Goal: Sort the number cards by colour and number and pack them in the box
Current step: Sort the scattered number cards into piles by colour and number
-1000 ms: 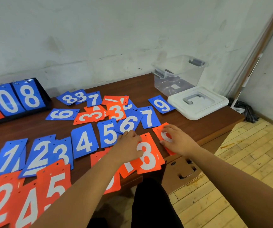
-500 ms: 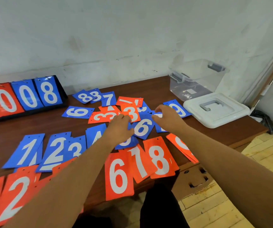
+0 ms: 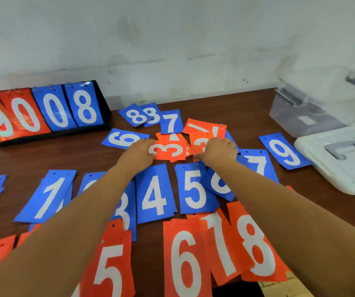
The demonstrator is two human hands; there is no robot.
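So the brown desk (image 3: 247, 108) is taking up basically the whole view, and it's carrying number cards all over. A flip scoreboard (image 3: 41, 113) reading 9 0 0 8 is sitting at the far left corner against the wall, and the clear box (image 3: 313, 108) is standing at the far right corner with its white lid (image 3: 341, 159) lying off, just in front of it by the right edge. Blue cards (image 3: 154, 195) are running in a row across the middle, 1 through 5, while orange cards (image 3: 188, 262) showing 5, 6, 1, 8 are lying along the near edge. The left hand (image 3: 139, 154) is pressing down on the left end of an orange 3 card (image 3: 170, 150), fingers curled, pinching or just resting I honestly can't tell. The right hand (image 3: 218, 151) is sitting curled over another orange 3 (image 3: 200, 142), grip unclear too.
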